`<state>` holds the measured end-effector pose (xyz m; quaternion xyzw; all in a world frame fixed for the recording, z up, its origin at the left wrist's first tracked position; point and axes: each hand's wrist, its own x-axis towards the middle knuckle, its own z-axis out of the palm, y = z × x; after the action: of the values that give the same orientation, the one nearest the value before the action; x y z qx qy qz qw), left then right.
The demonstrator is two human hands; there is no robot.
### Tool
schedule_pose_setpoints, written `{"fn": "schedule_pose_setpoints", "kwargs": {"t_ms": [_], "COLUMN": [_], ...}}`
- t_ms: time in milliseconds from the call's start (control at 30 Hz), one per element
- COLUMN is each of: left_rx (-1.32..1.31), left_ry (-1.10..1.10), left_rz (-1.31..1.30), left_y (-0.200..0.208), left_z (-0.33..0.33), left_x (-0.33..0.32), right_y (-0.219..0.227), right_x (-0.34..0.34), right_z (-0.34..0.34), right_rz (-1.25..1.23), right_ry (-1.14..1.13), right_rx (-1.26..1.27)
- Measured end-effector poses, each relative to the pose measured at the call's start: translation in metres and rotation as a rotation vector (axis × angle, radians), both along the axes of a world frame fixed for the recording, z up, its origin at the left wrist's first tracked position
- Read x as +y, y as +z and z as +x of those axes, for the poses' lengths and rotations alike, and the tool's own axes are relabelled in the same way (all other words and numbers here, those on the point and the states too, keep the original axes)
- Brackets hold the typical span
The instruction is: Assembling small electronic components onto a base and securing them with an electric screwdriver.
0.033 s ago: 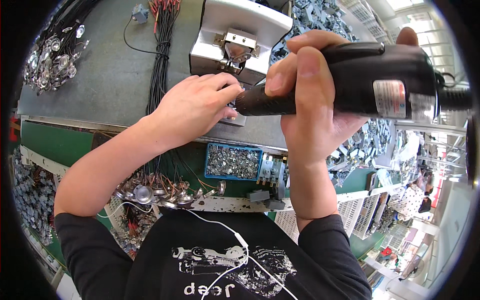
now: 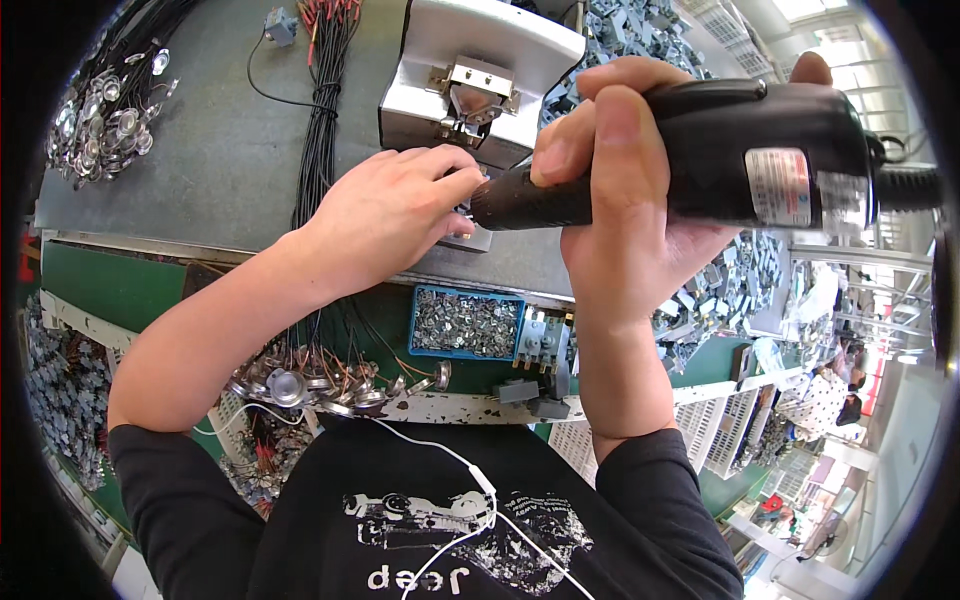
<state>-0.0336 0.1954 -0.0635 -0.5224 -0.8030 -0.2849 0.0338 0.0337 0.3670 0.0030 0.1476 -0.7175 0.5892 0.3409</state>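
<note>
Right hand (image 2: pixel 625 190) around black screwdriver (image 2: pixel 700 160)

Grey workbench (image 2: pixel 210 170), matte top, front edge bowed by the lens. On it: one white fixture block (image 2: pixel 478 75) with a metal clamp at centre rear; one bundle of black wires (image 2: pixel 318 130) with red ends, running front to back; one heap of round silver metal parts (image 2: pixel 105 115) at far left; one pile of small grey plastic parts (image 2: pixel 640 30) at rear right.

Probably a factory assembly bench: wire bundles (image 2: pixel 318 120), a blue parts tray (image 2: pixel 466 322) (small metal pieces), component heaps (image 2: pixel 105 110).
</note>
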Motion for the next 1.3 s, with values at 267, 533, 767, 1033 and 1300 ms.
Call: {"fn": "schedule_pose_setpoints", "kwargs": {"t_ms": [267,533,767,1033,1300], "left_rx": [-0.158,-0.231,0.174,-0.071,0.109], "left_ry": [-0.083,-0.062,-0.084,-0.634,-0.731], "left_rz": [-0.016,-0.014,0.098,-0.396,-0.574], "left_y": [-0.001,0.009,0.028,0.012,-0.008], "left_z": [-0.009,-0.003,0.016,0.043,0.049], "left_x": [-0.004,-0.005,0.002,0.003,0.013], "right_y": [0.005,0.050,0.053,0.062,0.062], "right_x": [-0.014,0.005,0.040,0.004,-0.015], "right_z": [-0.014,0.000,0.000,-0.001,-0.023], "right_rz": [-0.004,0.044,-0.351,-0.141,-0.217], "right_ry": [0.008,-0.008,0.201,-0.361,-0.350], "right_rx": [-0.015,0.109,0.079,0.074,0.157]}}
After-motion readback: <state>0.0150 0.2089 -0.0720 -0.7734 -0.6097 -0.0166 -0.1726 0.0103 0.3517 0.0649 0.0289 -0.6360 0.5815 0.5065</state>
